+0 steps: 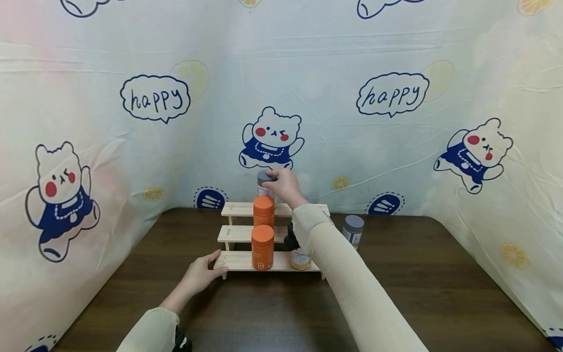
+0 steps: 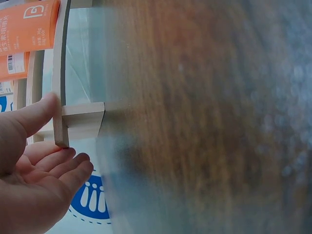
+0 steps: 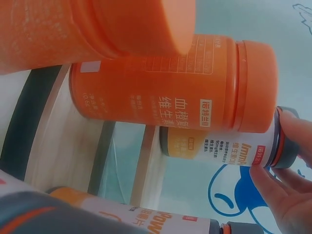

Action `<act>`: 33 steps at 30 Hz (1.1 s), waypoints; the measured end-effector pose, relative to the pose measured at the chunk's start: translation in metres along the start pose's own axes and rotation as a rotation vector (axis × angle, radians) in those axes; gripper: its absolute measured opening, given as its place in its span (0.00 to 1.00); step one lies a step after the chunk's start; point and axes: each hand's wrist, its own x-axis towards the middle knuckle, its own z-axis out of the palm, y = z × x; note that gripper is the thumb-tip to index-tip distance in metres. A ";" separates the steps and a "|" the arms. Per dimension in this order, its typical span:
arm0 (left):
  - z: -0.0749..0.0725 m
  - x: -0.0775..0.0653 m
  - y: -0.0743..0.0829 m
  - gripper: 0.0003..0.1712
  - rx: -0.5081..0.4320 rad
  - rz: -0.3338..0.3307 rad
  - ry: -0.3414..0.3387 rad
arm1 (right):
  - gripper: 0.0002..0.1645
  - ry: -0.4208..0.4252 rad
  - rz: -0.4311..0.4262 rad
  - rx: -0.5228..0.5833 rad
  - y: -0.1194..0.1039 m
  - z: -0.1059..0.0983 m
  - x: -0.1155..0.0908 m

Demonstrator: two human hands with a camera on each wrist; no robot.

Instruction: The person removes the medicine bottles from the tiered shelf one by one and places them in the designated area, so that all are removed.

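My right hand (image 1: 287,186) pinches the dark grey lid of a white-and-yellow supplement bottle (image 3: 214,146) at the top tier of a wooden three-tier rack (image 1: 235,233). The fingertips and thumb sit around the lid in the right wrist view. With thumb and fingers, my left hand (image 1: 200,276) holds the left end of the rack's lowest board (image 2: 59,73). An orange bottle (image 1: 262,248) stands upright on the bottom tier, and another orange bottle (image 1: 264,211) stands behind it on the middle tier. They partly hide the held bottle in the head view.
A grey-lidded bottle (image 1: 353,229) stands right of the rack on the dark wooden table (image 1: 264,313). On the bottom tier's right side is a white-and-yellow bottle (image 1: 300,260), partly behind my right sleeve. A patterned cloth (image 1: 325,146) hangs behind the table.
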 end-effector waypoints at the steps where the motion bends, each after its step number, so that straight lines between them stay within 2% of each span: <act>1: 0.000 0.000 0.000 0.40 0.000 0.001 -0.001 | 0.23 0.006 0.002 0.000 0.000 -0.001 0.000; 9: 0.001 -0.001 0.002 0.38 -0.001 -0.002 0.006 | 0.23 0.025 -0.022 0.034 -0.005 -0.019 0.001; 20: 0.000 -0.001 0.002 0.40 -0.005 -0.006 -0.003 | 0.25 0.024 -0.013 0.101 -0.018 -0.062 -0.001; 33: -0.001 0.000 0.005 0.40 -0.002 -0.041 -0.030 | 0.24 0.082 -0.065 0.162 -0.003 -0.112 -0.015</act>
